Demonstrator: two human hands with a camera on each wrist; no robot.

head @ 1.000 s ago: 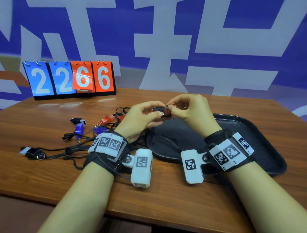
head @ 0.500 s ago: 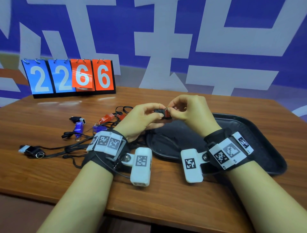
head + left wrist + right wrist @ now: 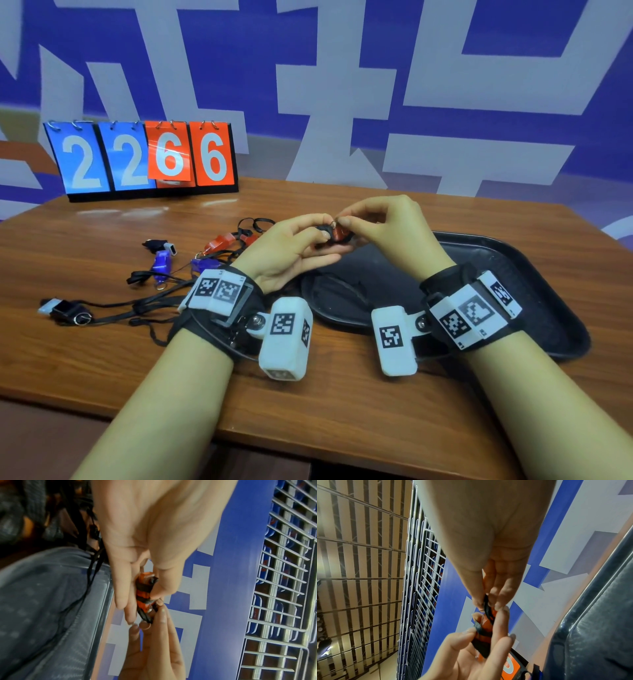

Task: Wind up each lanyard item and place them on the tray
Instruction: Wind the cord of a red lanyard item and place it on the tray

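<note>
Black tray holding loose cord, both hands' fingers pinching cord-wrapped orange whistle

whistle mostly hidden by hands

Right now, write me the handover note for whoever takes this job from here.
Left hand: holds the red whistle, black cord wound round it.
Right hand: pinches the cord end by the whistle's ring.
Both hands hover above the near left part of the black tray; the tray holds a loose black cord, no wound whistle visible.
Left to do: finish this one and set it down, then wind the rest on the table: two blue whistles, another red whistle, two black whistles.
</note>
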